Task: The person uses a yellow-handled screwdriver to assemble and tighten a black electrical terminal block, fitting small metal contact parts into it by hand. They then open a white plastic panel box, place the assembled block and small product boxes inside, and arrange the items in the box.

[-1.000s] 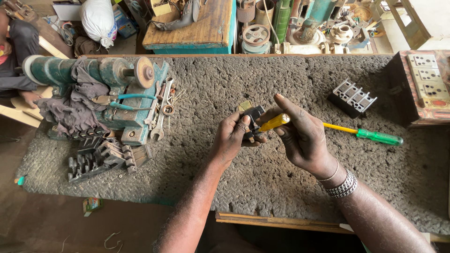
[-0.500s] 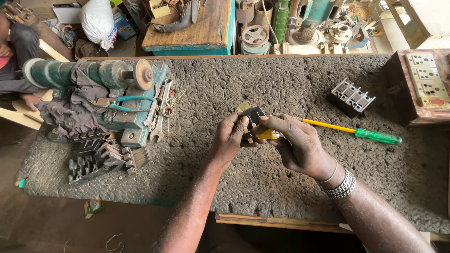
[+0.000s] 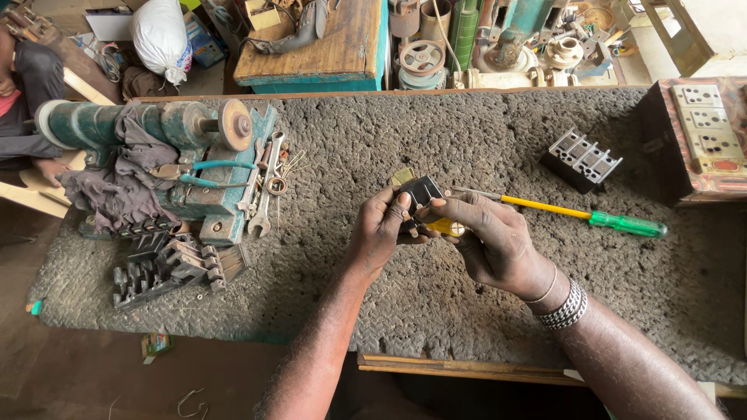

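a small black angular block (image 3: pixel 422 191), hard and boxy, sits pinched in the left hand (image 3: pixel 379 233) above the rough grey pitted table (image 3: pixel 436 311). the right hand (image 3: pixel 490 237) touches the block, its grip closed on a yellow-handled tool (image 3: pixel 448 227). right of the block lies a green-handled screwdriver (image 3: pixel 591 215) and a ribbed black terminal block (image 3: pixel 581 160).

A workbench (image 3: pixel 482 342) with a rough, grey, pitted top carries everything. On its left end stands a green bench grinder (image 3: pixel 167 148) draped with a dark rag (image 3: pixel 117 190), with spanners (image 3: pixel 264 190) beside it and black blocks (image 3: pixel 167 264) (piled loosely) in front. To the right lie a yellow-and-green screwdriver (image 3: pixel 576 214) and a black terminal block (image 3: pixel 581 159)
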Available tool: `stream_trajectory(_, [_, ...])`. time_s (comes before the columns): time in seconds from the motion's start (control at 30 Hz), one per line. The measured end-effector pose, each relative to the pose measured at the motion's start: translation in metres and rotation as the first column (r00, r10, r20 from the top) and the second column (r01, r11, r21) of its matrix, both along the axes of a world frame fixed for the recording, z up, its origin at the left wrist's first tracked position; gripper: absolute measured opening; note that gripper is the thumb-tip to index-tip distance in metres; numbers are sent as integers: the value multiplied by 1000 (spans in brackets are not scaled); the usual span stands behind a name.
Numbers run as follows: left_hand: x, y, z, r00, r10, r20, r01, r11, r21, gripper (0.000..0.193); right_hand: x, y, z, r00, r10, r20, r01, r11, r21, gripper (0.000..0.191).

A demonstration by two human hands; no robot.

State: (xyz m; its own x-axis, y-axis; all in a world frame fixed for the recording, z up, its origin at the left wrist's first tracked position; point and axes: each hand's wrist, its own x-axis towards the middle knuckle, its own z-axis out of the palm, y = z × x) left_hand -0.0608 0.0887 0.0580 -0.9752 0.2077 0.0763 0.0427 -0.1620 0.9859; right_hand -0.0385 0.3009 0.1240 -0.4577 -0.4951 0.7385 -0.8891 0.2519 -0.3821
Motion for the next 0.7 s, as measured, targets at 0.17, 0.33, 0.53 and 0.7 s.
stream_trajectory(0.17, [-3,2,-2,1000,9,-13,-9,1000,-4,42,-1,3,-2,1000,19,-17,-19,1000,-17,55])
stream_trajectory(0.33, [-6,4,-3,1000,13,-16,-13,1000,-19,44,-1,6,0,998,6,58,-8,1000,22,56])
stream_trajectory(0.53, [-6,5,-1,1000,9,-30,-9,1000,-27,46,-3,7,-1,1000,17,5,-17,1000,-7,56])
stream_trajectory(0.7, [-6,5,-2,999,11,-30,-12,999,-36,47,-3,10,-2,1000,29,6,-29,1000,0,57])
